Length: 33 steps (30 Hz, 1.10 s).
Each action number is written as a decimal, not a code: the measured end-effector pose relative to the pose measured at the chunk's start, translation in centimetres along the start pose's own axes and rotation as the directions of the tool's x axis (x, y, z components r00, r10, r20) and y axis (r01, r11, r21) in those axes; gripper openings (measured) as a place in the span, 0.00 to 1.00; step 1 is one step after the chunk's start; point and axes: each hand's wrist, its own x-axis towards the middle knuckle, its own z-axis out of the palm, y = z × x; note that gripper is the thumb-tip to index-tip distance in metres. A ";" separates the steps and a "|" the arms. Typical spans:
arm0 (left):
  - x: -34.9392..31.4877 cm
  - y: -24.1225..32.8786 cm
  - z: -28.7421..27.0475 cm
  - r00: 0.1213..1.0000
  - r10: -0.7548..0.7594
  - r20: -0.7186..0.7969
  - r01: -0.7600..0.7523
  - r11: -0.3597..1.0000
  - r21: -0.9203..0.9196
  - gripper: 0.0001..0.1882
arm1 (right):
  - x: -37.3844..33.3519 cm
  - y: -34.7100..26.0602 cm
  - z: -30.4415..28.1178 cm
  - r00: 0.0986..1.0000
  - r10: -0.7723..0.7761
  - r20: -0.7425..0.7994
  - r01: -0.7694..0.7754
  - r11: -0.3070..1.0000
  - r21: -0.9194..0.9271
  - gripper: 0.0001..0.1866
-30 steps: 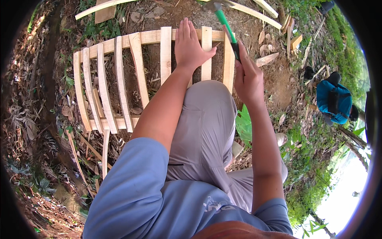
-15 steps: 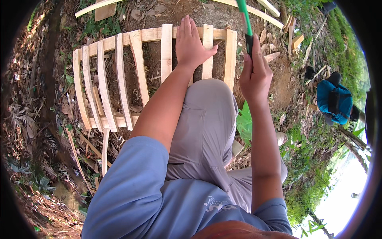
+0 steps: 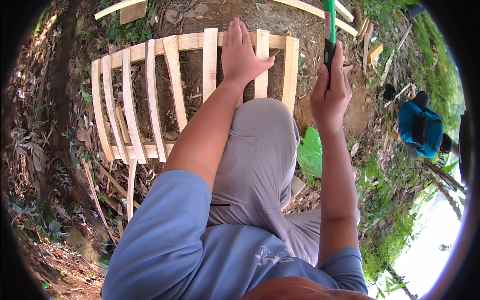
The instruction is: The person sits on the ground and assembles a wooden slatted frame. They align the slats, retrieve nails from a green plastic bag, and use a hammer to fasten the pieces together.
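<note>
On the ground in front of me lies a slatted wooden frame (image 3: pixel 187 43), with several pale slats across two long rails. My left hand (image 3: pixel 242 57) rests flat on its far rail, fingers together and thumb spread, covering most of one slat. A bare slat (image 3: pixel 209 65) shows left of that hand and another (image 3: pixel 262 65) right of it, by the thumb. My right hand (image 3: pixel 331 100) is raised to the right of the frame, closed round the black grip of a green-shafted tool (image 3: pixel 329 30). The tool's head is beyond the top edge of the view.
My bent knee (image 3: pixel 265 120) overlaps the frame's near side. Loose wooden strips (image 3: pixel 320 12) and offcuts (image 3: pixel 374 52) lie beyond and to the right. A teal and black bag (image 3: pixel 420 128) sits at far right. Leaf litter (image 3: pixel 37 135) covers the left ground.
My right hand has shifted right with the tool, whose shaft now stands more upright. My left hand and the wooden frame have hardly moved.
</note>
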 end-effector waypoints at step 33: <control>0.3 1.7 -0.6 0.993 -0.047 0.105 0.039 0.996 0.080 0.67 | -19.7 -2.7 -29.2 0.800 0.592 0.098 -0.576 0.803 -0.155 0.27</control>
